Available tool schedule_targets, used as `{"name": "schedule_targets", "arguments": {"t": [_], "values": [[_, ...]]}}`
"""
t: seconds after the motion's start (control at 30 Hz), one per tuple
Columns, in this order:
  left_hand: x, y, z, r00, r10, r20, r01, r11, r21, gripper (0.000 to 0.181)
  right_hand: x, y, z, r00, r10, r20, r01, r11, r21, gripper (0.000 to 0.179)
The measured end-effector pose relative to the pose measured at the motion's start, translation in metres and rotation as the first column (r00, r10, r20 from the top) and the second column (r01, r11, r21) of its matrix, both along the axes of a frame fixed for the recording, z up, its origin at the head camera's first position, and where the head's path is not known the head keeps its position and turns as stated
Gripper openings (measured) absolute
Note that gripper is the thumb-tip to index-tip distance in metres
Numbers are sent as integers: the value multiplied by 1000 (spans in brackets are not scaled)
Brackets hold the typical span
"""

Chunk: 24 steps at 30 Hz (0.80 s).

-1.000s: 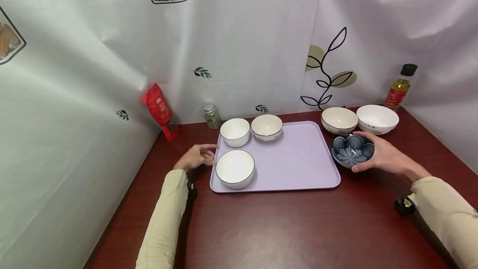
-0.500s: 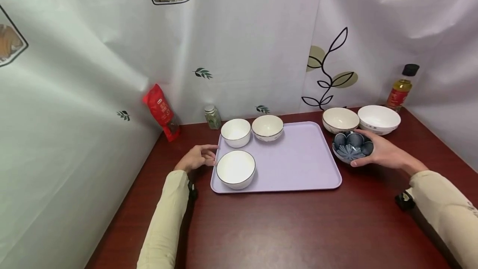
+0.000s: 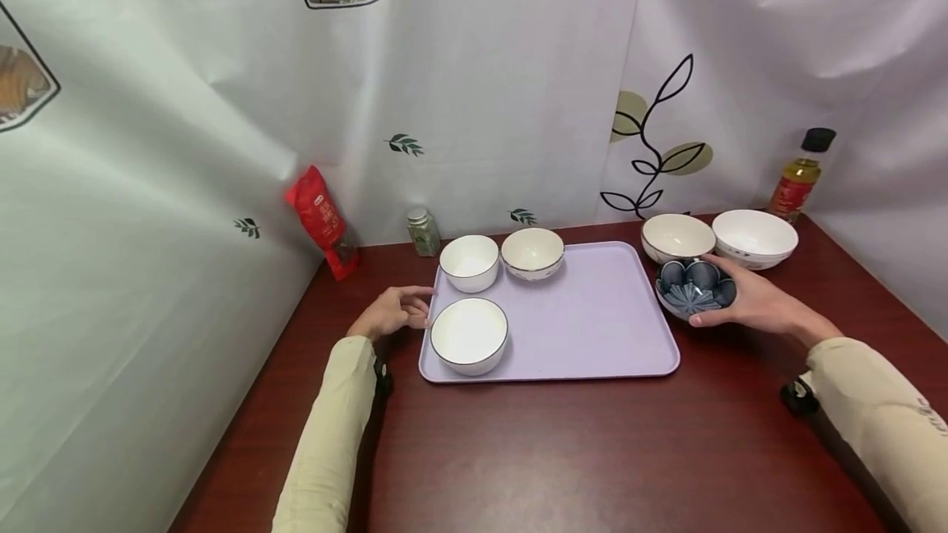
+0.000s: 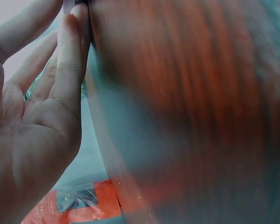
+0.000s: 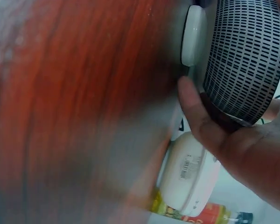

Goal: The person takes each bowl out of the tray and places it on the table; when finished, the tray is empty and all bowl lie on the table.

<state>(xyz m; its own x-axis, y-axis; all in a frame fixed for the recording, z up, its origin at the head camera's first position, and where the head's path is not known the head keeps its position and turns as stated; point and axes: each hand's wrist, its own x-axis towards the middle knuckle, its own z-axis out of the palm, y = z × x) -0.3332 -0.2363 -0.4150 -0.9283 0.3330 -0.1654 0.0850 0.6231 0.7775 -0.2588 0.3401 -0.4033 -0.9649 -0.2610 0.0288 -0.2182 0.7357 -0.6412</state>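
Note:
My right hand grips a blue-and-white patterned bowl at its right side, beside the tray's right edge. The right wrist view shows its outer wall covered in small dark dashes, with fingers beneath and beside it. My left hand holds the left rim of a lilac tray; in the left wrist view the digits meet at a thin pale edge. Three bowls stand on this tray: a white bowl in front, another white bowl and a cream bowl behind.
Behind the patterned bowl stand a cream bowl and a wide white bowl. An oil bottle is in the back right corner. A red packet and a spice jar stand at the back left.
My right hand has carried the patterned bowl slightly back and left, closer to the tray's right edge. The left hand stays at the tray's rim.

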Motion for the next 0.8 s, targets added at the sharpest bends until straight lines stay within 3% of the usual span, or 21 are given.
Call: {"name": "schedule_targets", "arguments": {"t": [0.17,0.3,0.43,0.57,0.7,0.8], "values": [[-1,0,2,1000,4,5,-4,1000,-6,63,0,-5,9,998,13,-67,-5,994,109,115],[-1,0,1,1000,8,9,-8,1000,-9,63,1,-16,28,996,9,-88,12,971,238,115],[-1,1,0,1000,16,19,-16,1000,-8,62,1,-34,48,994,-10,-107,42,954,297,109],[0,1,0,1000,14,20,-13,1000,-13,62,-3,-60,62,987,-20,-161,64,961,269,99],[1,1,0,1000,15,14,-15,1000,-16,62,-12,-89,69,975,28,-222,12,984,176,86],[0,1,-1,1000,21,6,-21,1000,-15,61,-25,-109,69,981,53,-186,-41,997,65,80]]}}
